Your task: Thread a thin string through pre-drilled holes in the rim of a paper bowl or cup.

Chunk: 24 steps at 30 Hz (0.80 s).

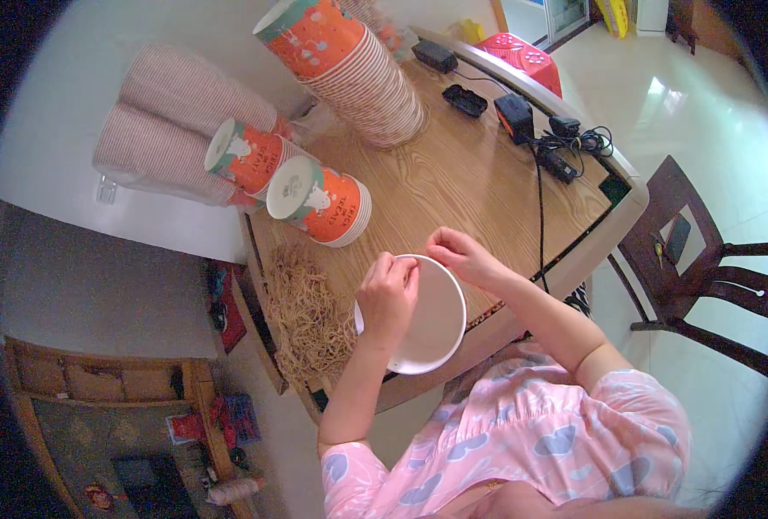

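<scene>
A white-lined round paper tub (440, 324) sits at the near edge of the wooden table, its open mouth facing up at me. My left hand (388, 298) is closed at the tub's far left rim, with fingers curled over the edge. Just beyond the far right rim, my right hand (460, 255) is pinched closed; whatever its fingertips hold is hidden or too small to make out. Left of the tub lies a loose heap of tan, stringy strands (302, 316), like shredded paper or dried fibre. Two short stacks of orange and green printed paper tubs, a nearer one (332, 203) and a farther one (254, 156), stand beyond it.
A tall leaning stack of similar tubs (349, 73) rises at the back. Plastic-wrapped tub stacks (168, 130) lie at the left by the wall. Black adapters and coiled cables (566, 147) occupy the right side. A dark wooden chair (691, 251) stands right of the table.
</scene>
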Motion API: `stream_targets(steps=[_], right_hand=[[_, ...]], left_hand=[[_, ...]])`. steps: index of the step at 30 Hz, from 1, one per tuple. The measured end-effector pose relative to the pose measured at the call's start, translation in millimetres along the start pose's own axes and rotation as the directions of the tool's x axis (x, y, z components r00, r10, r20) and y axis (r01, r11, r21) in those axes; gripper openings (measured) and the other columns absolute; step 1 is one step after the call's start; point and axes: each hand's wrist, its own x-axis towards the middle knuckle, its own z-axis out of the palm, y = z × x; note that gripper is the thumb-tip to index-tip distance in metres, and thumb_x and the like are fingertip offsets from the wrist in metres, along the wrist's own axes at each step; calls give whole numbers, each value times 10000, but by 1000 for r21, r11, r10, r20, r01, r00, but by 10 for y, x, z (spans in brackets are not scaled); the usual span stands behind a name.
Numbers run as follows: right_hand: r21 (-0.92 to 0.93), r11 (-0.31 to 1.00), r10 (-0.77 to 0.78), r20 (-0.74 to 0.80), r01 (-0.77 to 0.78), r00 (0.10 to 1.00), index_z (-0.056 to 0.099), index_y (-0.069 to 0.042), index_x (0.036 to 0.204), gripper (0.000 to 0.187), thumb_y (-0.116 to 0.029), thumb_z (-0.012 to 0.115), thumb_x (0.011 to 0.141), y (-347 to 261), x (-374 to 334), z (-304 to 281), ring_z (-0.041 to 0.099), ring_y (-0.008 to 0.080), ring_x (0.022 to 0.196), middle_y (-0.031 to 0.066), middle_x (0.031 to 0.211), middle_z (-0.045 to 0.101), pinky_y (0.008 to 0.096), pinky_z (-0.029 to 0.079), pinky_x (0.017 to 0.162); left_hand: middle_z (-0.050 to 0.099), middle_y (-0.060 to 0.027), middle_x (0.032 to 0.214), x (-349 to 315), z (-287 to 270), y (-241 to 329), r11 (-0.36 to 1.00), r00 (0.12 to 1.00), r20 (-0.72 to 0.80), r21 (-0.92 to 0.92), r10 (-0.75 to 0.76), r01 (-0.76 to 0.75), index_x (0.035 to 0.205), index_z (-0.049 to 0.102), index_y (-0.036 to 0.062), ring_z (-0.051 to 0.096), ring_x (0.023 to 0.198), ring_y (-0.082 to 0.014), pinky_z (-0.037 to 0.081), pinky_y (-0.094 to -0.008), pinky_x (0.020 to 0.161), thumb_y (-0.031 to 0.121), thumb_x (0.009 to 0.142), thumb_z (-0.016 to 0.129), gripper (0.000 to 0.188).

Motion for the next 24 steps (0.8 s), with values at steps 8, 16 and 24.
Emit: stream_targets(steps=[8,16,24], right_hand=[[-57,982,-186,-147,179,972,512,-43,915,107,-150,518,915,149,-301,-75,544,101,753,25,824,564,251,468,668],[-407,893,-228,-46,191,973,547,-12,897,100,-103,577,866,122,-742,249,550,142,749,62,813,580,277,460,664],[-254,963,-119,-93,92,989,536,-13,899,98,-103,566,871,202,-823,274,517,111,734,39,775,551,271,446,646]], left_hand=[[588,-77,730,-145,-191,15,950,969,155,-215,-194,225,827,622,70,600,652,-234,480,-357,592,178,759,679,139],[549,-78,725,-398,-375,532,997,970,231,34,-77,71,790,597,86,585,648,-268,456,-386,583,264,743,691,207],[565,-78,734,-706,-196,508,990,989,75,72,-125,119,787,596,56,585,654,-266,459,-388,580,112,784,647,75]])
